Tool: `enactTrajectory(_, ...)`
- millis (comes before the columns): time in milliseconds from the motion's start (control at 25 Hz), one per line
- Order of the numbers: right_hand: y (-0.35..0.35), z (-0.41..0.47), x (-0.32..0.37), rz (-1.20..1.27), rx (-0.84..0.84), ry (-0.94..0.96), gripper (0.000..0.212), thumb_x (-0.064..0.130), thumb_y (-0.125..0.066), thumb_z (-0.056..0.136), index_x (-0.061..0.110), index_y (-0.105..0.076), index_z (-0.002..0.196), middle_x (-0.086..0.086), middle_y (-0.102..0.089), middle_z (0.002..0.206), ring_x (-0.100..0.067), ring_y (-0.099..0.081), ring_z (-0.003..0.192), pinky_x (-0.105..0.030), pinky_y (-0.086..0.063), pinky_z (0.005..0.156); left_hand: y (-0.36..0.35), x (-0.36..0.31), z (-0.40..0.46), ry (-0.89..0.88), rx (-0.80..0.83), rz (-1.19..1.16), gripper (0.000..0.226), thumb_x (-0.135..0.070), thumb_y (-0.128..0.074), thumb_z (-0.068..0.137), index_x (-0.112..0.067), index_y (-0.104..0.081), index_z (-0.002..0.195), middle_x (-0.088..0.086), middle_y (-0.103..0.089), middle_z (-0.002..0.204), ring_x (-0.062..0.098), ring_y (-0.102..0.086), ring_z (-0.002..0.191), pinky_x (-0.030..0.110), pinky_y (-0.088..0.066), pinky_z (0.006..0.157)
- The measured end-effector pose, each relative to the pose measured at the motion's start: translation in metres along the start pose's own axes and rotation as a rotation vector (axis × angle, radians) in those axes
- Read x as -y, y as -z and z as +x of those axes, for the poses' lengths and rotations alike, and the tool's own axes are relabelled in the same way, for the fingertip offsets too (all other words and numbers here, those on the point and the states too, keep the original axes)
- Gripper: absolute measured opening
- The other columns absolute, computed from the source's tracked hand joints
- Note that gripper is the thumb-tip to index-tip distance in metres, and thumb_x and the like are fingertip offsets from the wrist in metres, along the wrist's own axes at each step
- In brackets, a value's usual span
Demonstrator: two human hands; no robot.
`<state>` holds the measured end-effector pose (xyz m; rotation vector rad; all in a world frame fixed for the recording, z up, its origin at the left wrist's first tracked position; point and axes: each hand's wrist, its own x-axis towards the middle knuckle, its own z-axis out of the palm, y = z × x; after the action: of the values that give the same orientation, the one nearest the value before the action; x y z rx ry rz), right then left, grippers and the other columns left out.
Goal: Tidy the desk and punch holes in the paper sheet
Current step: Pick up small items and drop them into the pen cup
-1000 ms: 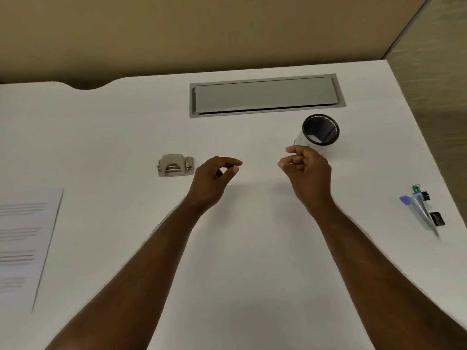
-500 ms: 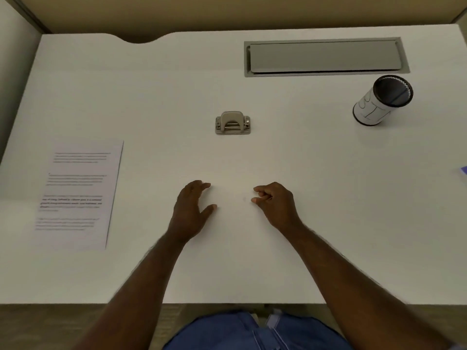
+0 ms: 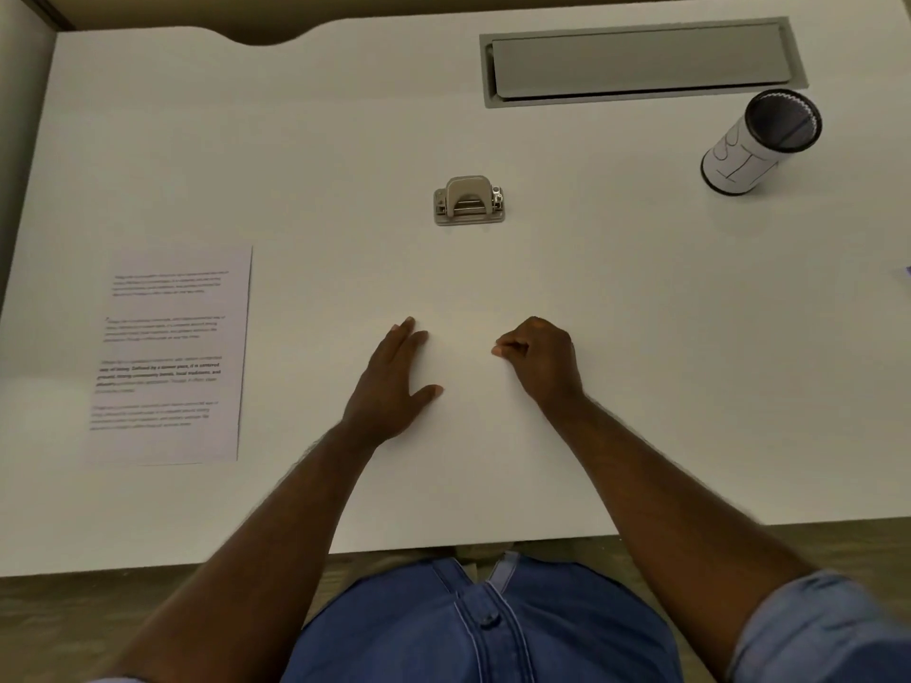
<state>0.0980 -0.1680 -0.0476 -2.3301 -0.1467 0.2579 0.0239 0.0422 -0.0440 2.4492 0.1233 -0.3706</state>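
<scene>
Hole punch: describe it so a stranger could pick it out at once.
Start at the long grey hatch set into the white desk at the far edge. Come toward the person from its left end: the punch sits alone mid-desk, beyond both hands. It is the only small metal thing, with an arched lever.

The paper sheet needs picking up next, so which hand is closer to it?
The left hand. It lies flat and empty on the paper sheet's side; the right hand is curled, farther away.

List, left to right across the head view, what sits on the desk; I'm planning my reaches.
paper sheet → left hand → hole punch → right hand → pen cup
</scene>
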Motion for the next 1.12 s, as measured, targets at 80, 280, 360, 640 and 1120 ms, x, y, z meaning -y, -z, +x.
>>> enactTrajectory(80, -0.001, -0.002, -0.001, -0.032, 0.003, 0.032, 0.002, 0.008, -0.072, 0.077, 0.008, -0.074, 0.078, -0.010, -0.069, 0.081, -0.023, -0.064, 0.079, -0.035, -0.051, 0.073, 0.000, 0.002, 0.000, -0.009, 0.002, 0.002, 0.077, -0.032, -0.069, 0.084, -0.016, -0.029, 0.148, 0.000, -0.015, 0.161, 0.018, -0.010, 0.148, 0.025, -0.013, 0.112)
enactTrajectory(280, -0.007, -0.006, -0.002, -0.135, 0.056, 0.064, 0.010, -0.003, -0.060, 0.082, 0.002, -0.068, 0.078, -0.014, -0.063, 0.086, -0.027, -0.057, 0.086, -0.034, -0.046, 0.073, -0.001, 0.003, -0.002, -0.017, 0.017, -0.004, 0.079, -0.032, -0.069, 0.084, -0.013, -0.028, 0.148, 0.003, -0.014, 0.161, 0.019, -0.008, 0.148, 0.029, -0.015, 0.113)
enactTrajectory(360, -0.004, -0.005, -0.002, -0.095, 0.046, 0.051, 0.011, -0.006, -0.057, 0.082, -0.001, -0.065, 0.077, -0.014, -0.064, 0.087, -0.024, -0.057, 0.085, -0.024, -0.041, 0.072, -0.002, -0.001, -0.001, 0.002, 0.017, -0.020, 0.078, -0.033, -0.069, 0.084, -0.013, -0.028, 0.148, 0.004, -0.018, 0.160, 0.020, -0.011, 0.148, 0.032, -0.016, 0.114)
enactTrajectory(640, 0.023, -0.010, -0.007, 0.726, -0.046, -0.452, 0.023, -0.008, -0.051, 0.085, 0.010, -0.062, 0.074, -0.002, -0.064, 0.075, -0.011, -0.058, 0.065, -0.015, -0.049, 0.061, -0.012, -0.028, 0.013, -0.045, -0.155, -0.089, 0.035, -0.026, -0.068, 0.085, -0.020, -0.061, 0.118, 0.000, -0.059, 0.126, 0.023, -0.049, 0.121, 0.038, -0.036, 0.099)
enactTrajectory(1120, 0.130, 0.001, -0.043, 1.264, -0.224, -0.561, 0.021, -0.008, -0.053, 0.088, 0.008, -0.060, 0.076, -0.005, -0.061, 0.081, -0.012, -0.059, 0.073, -0.013, -0.054, 0.069, -0.044, -0.078, 0.046, 0.025, -0.064, 0.003, 0.075, -0.043, -0.069, 0.081, -0.019, -0.037, 0.144, 0.007, -0.029, 0.156, 0.028, -0.022, 0.144, 0.044, -0.022, 0.115)
